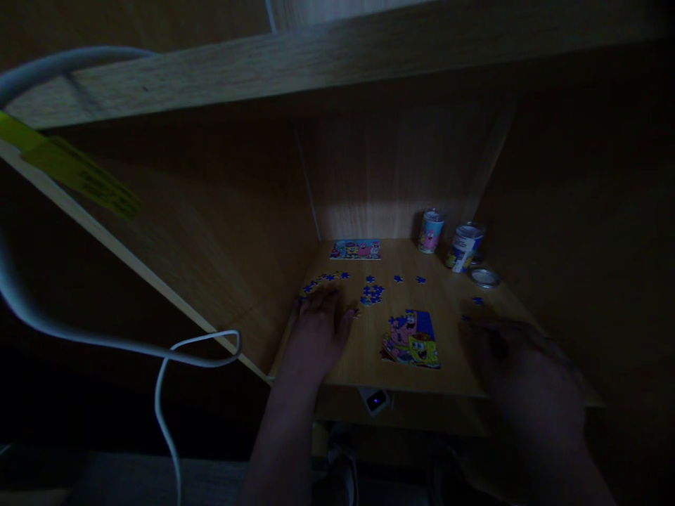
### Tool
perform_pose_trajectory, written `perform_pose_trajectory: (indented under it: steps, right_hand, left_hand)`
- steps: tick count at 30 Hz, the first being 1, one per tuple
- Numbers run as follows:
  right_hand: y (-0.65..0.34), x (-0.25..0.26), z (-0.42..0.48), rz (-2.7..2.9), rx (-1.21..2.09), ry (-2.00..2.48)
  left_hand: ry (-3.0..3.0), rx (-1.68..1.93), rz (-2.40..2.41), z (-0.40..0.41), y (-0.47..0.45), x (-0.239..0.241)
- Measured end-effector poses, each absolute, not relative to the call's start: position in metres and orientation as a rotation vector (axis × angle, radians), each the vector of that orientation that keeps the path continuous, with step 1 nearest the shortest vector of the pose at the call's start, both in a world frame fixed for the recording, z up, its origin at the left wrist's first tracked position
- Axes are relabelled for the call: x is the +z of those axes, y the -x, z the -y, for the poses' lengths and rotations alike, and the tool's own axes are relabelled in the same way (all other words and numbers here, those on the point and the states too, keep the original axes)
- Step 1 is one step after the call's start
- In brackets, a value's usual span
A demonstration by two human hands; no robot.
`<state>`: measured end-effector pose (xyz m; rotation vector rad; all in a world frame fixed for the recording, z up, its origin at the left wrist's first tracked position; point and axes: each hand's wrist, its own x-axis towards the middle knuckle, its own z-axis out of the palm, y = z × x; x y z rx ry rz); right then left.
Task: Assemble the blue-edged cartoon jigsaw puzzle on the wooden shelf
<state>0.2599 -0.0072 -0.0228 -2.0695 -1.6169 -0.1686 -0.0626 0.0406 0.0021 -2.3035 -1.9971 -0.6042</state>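
My left hand (318, 325) lies flat on the wooden shelf with its fingers spread, touching the lower end of a row of loose blue puzzle pieces (330, 277). Close to its thumb is a small puzzle piece (356, 313). At the right, my right hand (522, 362) is bent into a pinch, with a small dark blue puzzle piece (466, 319) at its fingertips. Between the hands lies a partly joined cartoon puzzle (412, 341), its upper left edge uneven. A cluster of blue pieces (372, 294) sits above it.
At the back stand a pink and blue can (431, 232) and a second can (465, 247), with a round metal lid (484, 278) beside it. A picture card (355, 249) lies near the back wall. A white cable (131, 344) hangs at the left. An upper shelf edge (316, 60) crosses overhead.
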Motion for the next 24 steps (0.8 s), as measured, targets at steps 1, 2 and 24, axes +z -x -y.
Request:
perform_pose_trajectory:
  steps: [1,2,24]
  right_hand:
    - [-0.259,-0.022,0.007,1.617,-0.177,2.078]
    - [-0.259,-0.022,0.008,1.620,-0.184,2.085]
    - [-0.259,-0.019,0.007,1.598,-0.167,2.100]
  left_hand:
    - [2.309,-0.601,2.000,-0.041,0.062,0.002]
    - [2.312,-0.599,2.002,-0.041,0.062,0.003]
    - [2.358,-0.958,1.699,-0.012,0.064,-0.005]
